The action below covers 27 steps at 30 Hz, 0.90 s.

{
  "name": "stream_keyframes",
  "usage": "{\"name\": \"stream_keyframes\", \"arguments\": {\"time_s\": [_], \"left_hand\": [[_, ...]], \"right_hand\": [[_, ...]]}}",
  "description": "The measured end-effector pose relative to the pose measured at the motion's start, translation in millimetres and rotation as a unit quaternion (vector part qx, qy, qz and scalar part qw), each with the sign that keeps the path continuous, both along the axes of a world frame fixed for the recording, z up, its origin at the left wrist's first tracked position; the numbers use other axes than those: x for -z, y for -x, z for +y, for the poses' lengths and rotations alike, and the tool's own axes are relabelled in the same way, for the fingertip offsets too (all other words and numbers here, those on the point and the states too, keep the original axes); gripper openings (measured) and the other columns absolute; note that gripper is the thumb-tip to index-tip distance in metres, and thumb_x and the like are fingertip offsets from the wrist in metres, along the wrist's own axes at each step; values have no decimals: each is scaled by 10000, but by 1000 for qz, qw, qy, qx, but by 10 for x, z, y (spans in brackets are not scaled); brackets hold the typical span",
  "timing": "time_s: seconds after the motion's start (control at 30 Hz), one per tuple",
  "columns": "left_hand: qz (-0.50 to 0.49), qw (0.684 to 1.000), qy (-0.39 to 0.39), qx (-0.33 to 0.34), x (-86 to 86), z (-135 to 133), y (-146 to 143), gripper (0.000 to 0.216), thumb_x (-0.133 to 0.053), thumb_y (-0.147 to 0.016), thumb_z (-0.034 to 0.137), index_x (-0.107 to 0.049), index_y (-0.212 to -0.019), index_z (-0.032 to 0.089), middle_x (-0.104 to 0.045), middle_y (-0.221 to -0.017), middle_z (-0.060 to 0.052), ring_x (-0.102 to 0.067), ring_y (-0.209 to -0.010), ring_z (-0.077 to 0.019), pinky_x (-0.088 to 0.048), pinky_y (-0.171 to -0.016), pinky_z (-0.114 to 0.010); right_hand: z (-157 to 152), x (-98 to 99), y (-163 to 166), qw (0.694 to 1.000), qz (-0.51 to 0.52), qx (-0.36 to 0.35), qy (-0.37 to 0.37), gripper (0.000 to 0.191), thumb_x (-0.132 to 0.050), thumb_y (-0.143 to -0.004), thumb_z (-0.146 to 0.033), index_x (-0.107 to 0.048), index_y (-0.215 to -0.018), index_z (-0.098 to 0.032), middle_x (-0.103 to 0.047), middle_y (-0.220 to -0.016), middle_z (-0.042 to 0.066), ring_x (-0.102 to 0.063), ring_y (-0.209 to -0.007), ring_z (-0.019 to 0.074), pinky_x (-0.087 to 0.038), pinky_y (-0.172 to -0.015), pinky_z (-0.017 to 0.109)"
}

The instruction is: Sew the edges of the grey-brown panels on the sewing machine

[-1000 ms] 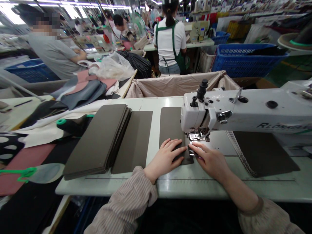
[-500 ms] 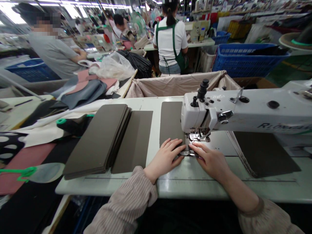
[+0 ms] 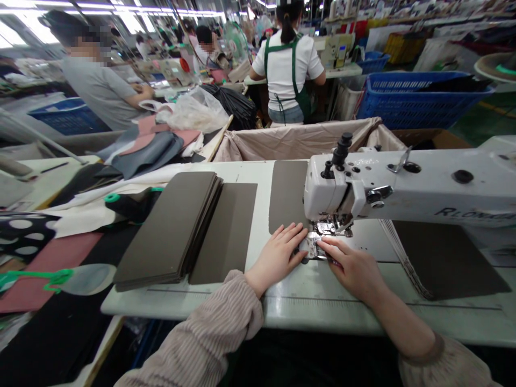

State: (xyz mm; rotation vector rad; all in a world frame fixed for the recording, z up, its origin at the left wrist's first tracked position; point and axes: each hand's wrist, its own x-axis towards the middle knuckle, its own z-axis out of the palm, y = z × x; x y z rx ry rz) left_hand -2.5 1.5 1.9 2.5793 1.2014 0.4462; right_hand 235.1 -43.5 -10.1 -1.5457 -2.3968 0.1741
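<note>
My left hand (image 3: 278,255) lies with its fingers stretched out, their tips at the near edge of a dark grey-brown panel (image 3: 287,196). This panel lies flat, partly under the head of a white sewing machine (image 3: 328,185). My right hand (image 3: 357,271) reaches in from the other side, index finger extended over the metal plate (image 3: 311,244) in front of the presser foot (image 3: 328,227). Its thumb is hidden, and a shiny metal edge shows by its fingertips; I cannot tell whether that is a loose tool or part of the machine.
A thick stack of similar panels (image 3: 165,228) stands left, with a single panel (image 3: 228,231) beside it. More panels (image 3: 447,258) lie right, under the machine arm. A black thread cone (image 3: 131,206) and fabric pieces lie far left. A cloth-lined bin (image 3: 298,141) borders the table's back.
The panel under the machine head has slid away from me, uncovering the metal plate between my hands. Both hands stay close to the presser foot. The camera view has shifted slightly left.
</note>
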Motion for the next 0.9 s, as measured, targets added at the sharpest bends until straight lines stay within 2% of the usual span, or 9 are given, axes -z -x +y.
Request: {"name": "stream_keyframes", "arguments": {"time_s": [0.2,0.37,0.63,0.9], "left_hand": [[2,1000,-4,-5,8,64,-20,541,-468,-990,469,-368,-1476,253,-367,-1548,-51,-301,-1447,-220,-204,-1207,-440],[13,1000,-7,-22,12,72,-58,542,-471,-984,482,-365,-1480,292,-410,-1522,-37,-352,-1418,-242,-225,-1191,-459],[-4,1000,4,3,-21,113,-86,451,-420,-1015,367,-394,-1456,274,-379,-1543,-15,-275,-1458,-217,-194,-1196,-476],[5,1000,-16,4,3,92,-91,489,-435,-1006,370,-359,-1477,263,-371,-1546,-32,-285,-1455,-223,-194,-1194,-484]], "right_hand": [[3,9,-5,1000,-1,2,6,522,-495,-919,-181,-451,-1421,-317,-491,-1459,-12,-631,-1089,215,-536,-829,341],[-7,-11,2,1000,2,4,3,509,-496,-916,-179,-472,-1409,-305,-507,-1446,1,-645,-1060,211,-541,-832,341],[-9,-9,8,1000,5,3,-8,522,-496,-895,-162,-492,-1401,-293,-531,-1422,27,-660,-1031,217,-560,-796,348],[-8,-2,19,1000,19,5,-12,534,-500,-888,-158,-492,-1398,-313,-541,-1412,23,-638,-1089,217,-557,-816,336]]}}
